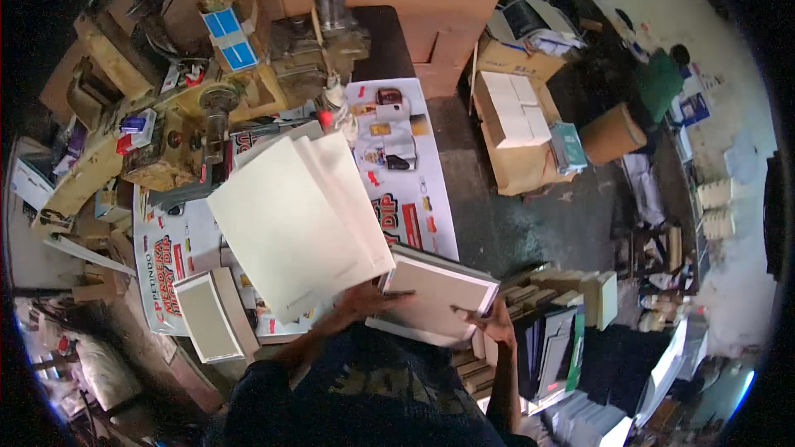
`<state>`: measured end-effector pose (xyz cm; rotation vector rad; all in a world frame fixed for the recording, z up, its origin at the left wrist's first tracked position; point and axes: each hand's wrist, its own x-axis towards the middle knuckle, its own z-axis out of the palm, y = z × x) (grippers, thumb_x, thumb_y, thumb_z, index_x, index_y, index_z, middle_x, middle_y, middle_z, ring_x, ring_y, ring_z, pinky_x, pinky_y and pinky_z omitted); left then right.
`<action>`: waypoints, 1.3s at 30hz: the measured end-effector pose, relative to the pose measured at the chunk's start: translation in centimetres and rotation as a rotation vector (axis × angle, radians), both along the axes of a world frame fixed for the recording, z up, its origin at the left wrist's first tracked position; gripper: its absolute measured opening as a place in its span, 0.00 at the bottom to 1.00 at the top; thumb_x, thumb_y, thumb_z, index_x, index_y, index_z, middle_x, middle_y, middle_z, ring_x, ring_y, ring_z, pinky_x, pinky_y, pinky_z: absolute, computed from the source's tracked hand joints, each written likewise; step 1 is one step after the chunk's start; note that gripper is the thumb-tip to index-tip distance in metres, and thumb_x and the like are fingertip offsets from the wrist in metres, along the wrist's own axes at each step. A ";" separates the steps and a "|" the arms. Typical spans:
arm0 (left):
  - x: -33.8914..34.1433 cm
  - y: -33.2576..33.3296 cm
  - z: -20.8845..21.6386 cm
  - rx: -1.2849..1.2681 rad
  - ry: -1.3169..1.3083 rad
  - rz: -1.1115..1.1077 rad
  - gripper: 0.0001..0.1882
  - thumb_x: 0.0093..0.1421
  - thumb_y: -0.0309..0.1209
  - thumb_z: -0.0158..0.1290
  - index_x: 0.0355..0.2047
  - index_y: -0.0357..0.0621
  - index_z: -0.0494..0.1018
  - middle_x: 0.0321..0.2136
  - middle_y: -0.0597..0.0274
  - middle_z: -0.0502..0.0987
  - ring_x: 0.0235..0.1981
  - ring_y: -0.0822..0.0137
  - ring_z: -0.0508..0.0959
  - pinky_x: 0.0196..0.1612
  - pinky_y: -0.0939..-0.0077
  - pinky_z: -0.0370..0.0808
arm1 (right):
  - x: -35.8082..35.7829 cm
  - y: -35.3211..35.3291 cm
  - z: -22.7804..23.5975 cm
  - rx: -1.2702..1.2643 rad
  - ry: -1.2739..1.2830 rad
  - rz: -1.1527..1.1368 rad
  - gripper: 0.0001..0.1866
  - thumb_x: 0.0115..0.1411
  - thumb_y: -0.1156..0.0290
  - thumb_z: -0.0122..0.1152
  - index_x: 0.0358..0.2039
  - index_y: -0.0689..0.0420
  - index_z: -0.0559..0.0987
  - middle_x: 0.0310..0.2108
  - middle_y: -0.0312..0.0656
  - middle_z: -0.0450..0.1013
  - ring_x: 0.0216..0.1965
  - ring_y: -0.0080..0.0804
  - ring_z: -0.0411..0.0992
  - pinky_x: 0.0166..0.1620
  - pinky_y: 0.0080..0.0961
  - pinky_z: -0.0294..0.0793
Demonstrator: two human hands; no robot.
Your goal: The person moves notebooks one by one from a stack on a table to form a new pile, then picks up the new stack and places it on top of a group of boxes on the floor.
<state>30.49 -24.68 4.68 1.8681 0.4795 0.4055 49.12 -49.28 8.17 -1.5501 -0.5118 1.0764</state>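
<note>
Close in front of my body I hold a book cover (431,302), a flat grey-brown panel with a pale border, tilted. My left hand (373,302) is at its left edge, with fingers lying across its face. My right hand (494,324) grips the right edge, thumb on top; its other fingers are hidden underneath. A pile of large cream paper sheets (286,215) lies on the table just beyond my left hand. On the table's near left corner rests a similar pale-bordered grey board (205,314), on top of another.
A printed banner (443,223) covers the table. Heavy metal machinery (215,120) stands along its back left. Stacked books and folders (555,339) lie to my right. Beyond the aisle are white boxes (513,108) on cardboard and a person in green (660,87).
</note>
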 end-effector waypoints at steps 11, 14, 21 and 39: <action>-2.0 -0.5 -1.3 -0.128 0.105 0.264 0.42 0.37 0.49 0.71 0.49 0.38 0.70 0.43 0.47 0.76 0.45 0.55 0.76 0.49 0.61 0.72 | 10.9 9.4 -3.6 -0.302 -0.548 0.385 0.35 0.44 0.54 0.74 0.47 0.62 0.74 0.39 0.48 0.75 0.42 0.40 0.73 0.47 0.34 0.73; -0.8 -1.3 -2.2 -0.150 0.178 0.399 0.41 0.37 0.49 0.71 0.48 0.38 0.70 0.42 0.47 0.77 0.44 0.55 0.77 0.48 0.62 0.72 | 14.3 10.2 -7.5 0.087 -0.855 0.355 0.37 0.40 0.55 0.78 0.48 0.63 0.73 0.39 0.49 0.75 0.45 0.43 0.73 0.50 0.35 0.72; 3.6 -5.9 3.5 0.008 0.420 1.077 0.39 0.39 0.48 0.70 0.47 0.36 0.71 0.40 0.46 0.78 0.41 0.56 0.78 0.45 0.63 0.74 | 15.4 13.8 -2.4 -0.094 -0.531 0.694 0.20 0.53 0.56 0.68 0.34 0.62 0.78 0.29 0.39 0.77 0.31 0.23 0.74 0.37 0.28 0.74; 15.7 -18.6 2.0 -0.373 0.087 1.654 0.38 0.46 0.49 0.64 0.50 0.36 0.68 0.41 0.48 0.78 0.43 0.55 0.78 0.47 0.62 0.73 | 27.3 22.8 -4.1 0.159 0.392 0.331 0.21 0.62 0.65 0.57 0.52 0.62 0.69 0.47 0.47 0.67 0.47 0.40 0.68 0.47 0.37 0.73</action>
